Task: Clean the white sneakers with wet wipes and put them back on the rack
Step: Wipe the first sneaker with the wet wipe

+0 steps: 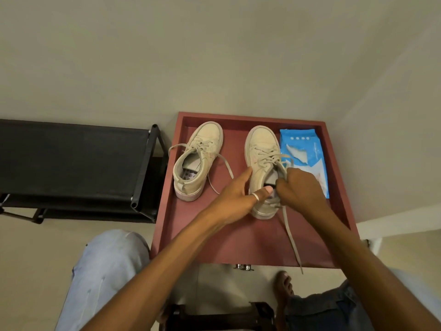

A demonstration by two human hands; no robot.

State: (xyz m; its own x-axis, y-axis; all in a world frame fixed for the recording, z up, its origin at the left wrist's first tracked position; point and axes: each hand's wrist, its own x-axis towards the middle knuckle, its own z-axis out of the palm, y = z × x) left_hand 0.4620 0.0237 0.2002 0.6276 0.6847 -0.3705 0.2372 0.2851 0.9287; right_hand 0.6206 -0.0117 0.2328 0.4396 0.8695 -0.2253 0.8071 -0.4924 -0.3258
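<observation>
centre sneaker (261, 144) on red worktop (238, 240), frame centre, long axis vertical, toe toward top; left hand (235, 194) grips its collar, right hand (298, 187) pinches its lace (290, 232). blue wipes pack (303, 144): print unreadable.

Off-white sneaker (198, 161) is sitting upright on a red worktop (238, 242), laces loose. The left hand (236, 194) is gripping its twin (261, 144), and the right hand (298, 187) is pinching the lace (290, 232), just beside an open blue wipes pack (304, 149). Black rack (71, 163) is standing left.

Dim, yellowish indoor light leaves only faint, soft shadows on the dark red rimmed tabletop (238, 244), while the wide lens bows the edges and detail looks slightly soft.
</observation>
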